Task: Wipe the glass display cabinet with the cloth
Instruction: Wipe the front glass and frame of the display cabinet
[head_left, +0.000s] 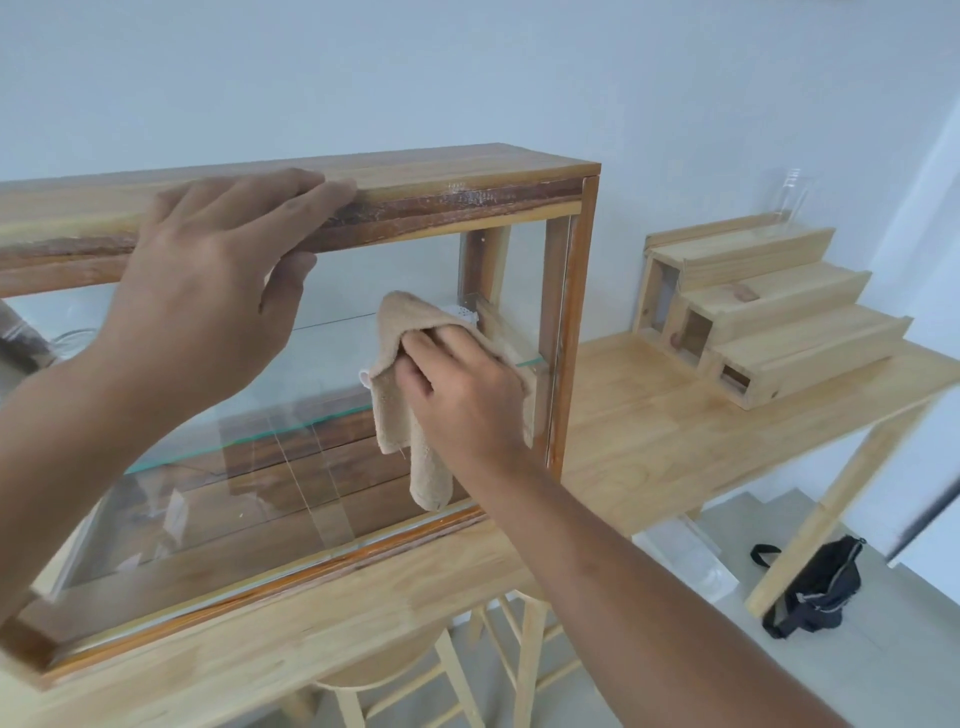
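- Cloth (415, 400) bunched under right hand (462, 395), pressed on cabinet (566, 332) glass near its right post.
- Left hand (218, 280) open, flat, bracing top rail.
- Unwiped glass probably runs leftward, along cabinet's length.

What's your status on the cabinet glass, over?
Left hand braced flat on wood-framed glass display cabinet top edge. Right hand pressing beige terry cloth on front pane, right end. Nothing blocking the glass.

Wooden counter (649, 431), glass display cabinet (566, 332), stepped wooden riser (769, 322)
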